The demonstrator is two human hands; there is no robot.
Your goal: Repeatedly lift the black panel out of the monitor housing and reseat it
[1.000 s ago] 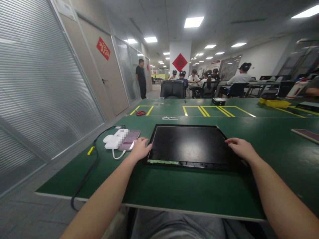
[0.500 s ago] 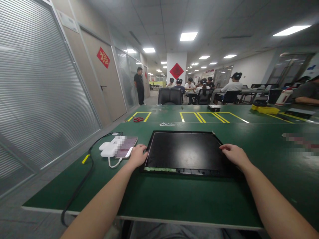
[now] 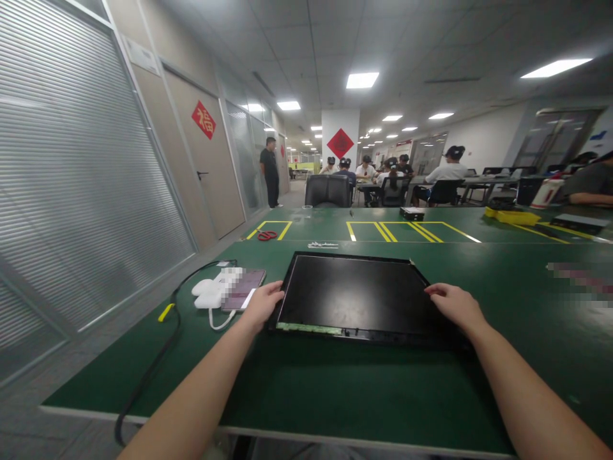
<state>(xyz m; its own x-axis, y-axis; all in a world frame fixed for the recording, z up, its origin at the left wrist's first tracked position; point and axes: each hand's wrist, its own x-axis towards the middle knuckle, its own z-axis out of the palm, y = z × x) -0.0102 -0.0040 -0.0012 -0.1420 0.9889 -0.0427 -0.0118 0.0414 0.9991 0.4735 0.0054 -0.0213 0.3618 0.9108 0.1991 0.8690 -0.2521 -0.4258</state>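
Observation:
A black flat display panel (image 3: 354, 295) in a dark frame lies in front of me, its glossy face up. A pale green strip (image 3: 309, 329) runs along the left part of its near edge. My left hand (image 3: 263, 303) grips the panel's left side, fingertips at the frame and thumb toward me. On the opposite side, my right hand (image 3: 454, 306) holds the right edge between thumb and fingers. The undersides of both grips are hidden, as is whatever lies beneath the panel.
Left of the panel on the green table (image 3: 364, 390) are a phone (image 3: 243, 287), a white power strip (image 3: 211, 292) and a black cable (image 3: 163, 351). Red scissors (image 3: 267, 236) and a yellow tray (image 3: 512, 216) lie farther back. Several people sit beyond; one person (image 3: 270, 172) stands.
My view has tilted slightly, so the surroundings sit lower in the picture. Against the table, the panel's far left corner appears a little higher or farther away. Both hands keep their hold.

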